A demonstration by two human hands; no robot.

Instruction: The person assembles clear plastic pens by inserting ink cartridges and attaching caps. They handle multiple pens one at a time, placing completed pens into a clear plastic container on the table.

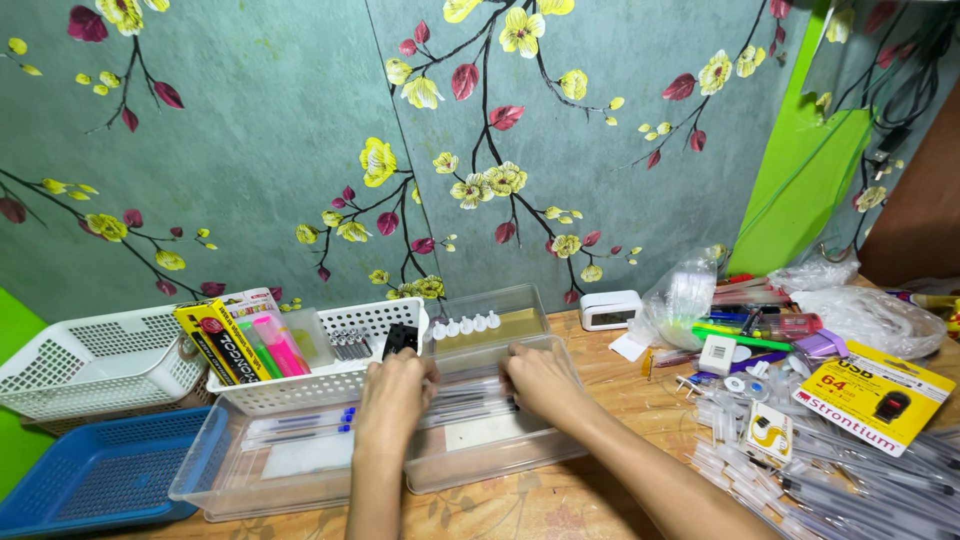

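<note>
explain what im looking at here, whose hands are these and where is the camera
One picture, taken by a camera worn on a person's head, looking down at their own bare hands. The left hand and right hand both rest on pens in a clear plastic tray on a wooden table. Whether they grip anything cannot be told. Beside it lies another clear tray with blue-capped pens. Behind stands a white basket with highlighters, and further left an empty white basket and a blue tray. To the right lies a heap of wrapped pens and a yellow card packet.
</note>
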